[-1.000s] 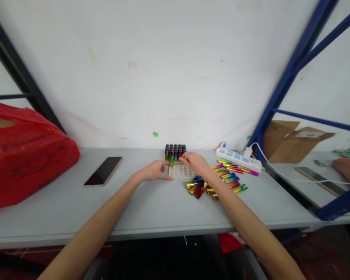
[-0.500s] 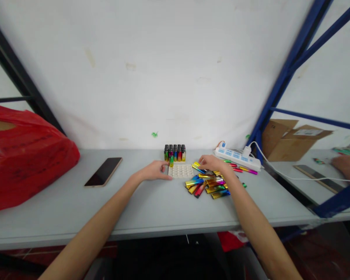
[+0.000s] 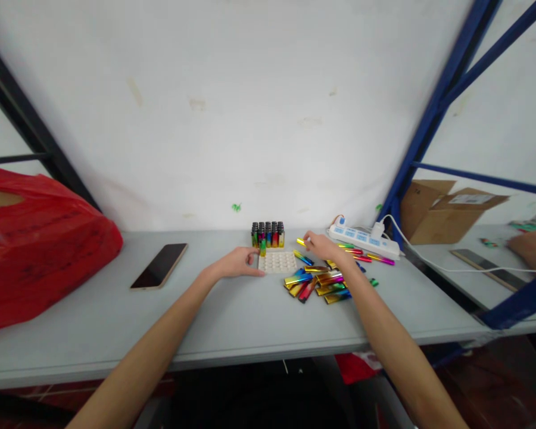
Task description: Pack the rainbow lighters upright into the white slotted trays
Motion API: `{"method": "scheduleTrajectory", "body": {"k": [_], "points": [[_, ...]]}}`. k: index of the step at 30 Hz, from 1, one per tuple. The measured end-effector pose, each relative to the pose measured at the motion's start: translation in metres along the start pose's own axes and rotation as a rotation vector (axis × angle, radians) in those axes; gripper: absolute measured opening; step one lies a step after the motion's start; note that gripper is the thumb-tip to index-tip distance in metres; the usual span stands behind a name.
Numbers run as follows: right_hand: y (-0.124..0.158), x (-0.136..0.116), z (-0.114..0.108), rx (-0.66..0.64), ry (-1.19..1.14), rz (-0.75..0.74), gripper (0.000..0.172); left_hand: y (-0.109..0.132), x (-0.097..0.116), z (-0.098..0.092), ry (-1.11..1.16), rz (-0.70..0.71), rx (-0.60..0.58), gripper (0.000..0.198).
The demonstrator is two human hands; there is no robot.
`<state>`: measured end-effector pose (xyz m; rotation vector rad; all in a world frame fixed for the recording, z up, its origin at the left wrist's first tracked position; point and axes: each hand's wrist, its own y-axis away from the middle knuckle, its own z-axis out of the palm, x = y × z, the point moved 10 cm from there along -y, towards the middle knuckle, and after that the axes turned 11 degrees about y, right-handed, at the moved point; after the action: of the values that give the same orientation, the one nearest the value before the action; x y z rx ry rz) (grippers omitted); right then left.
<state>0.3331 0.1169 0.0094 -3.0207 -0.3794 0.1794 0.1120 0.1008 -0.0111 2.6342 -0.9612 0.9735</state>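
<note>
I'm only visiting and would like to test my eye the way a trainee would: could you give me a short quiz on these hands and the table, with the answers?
1. Multiple choice. Which thing is the left hand nearest to?
A) the power strip
B) the white tray
C) the red bag

2. True or false. The phone lies to the left of the white tray in the picture.

3. Short answer. What colour shows on the slim piece at the fingertips of the right hand?

Key:
1. B
2. True
3. Yellow
</note>
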Motion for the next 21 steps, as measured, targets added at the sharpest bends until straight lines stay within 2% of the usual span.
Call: {"method": "scheduleTrajectory", "body": {"k": [6,10,12,16,18,21], "points": [[-0.003,-0.012,-0.026,0.245,-0.242,-0.095,0.028,0.000,0.002,0.000,-0.006,0.006,0.001,0.070],[-0.003,-0.015,-0.033,0.344,-0.523,-0.089,0.040,0.000,0.003,0.000,-0.007,0.021,0.002,0.069],[-0.003,-0.025,-0.029,0.319,-0.713,-0.117,0.042,0.000,0.002,0.000,-0.009,0.023,0.008,0.070],[-0.002,-0.056,-0.011,0.150,-1.133,-0.196,0.039,0.000,0.002,0.000,-0.002,0.033,0.008,0.069],[-0.002,-0.069,-0.003,0.100,-1.229,-0.204,0.038,0.000,0.002,0.001,-0.001,0.035,0.010,0.069],[-0.002,-0.079,0.007,0.068,-1.253,-0.154,0.041,-0.001,0.002,0.000,0.002,0.047,0.018,0.069]]}}
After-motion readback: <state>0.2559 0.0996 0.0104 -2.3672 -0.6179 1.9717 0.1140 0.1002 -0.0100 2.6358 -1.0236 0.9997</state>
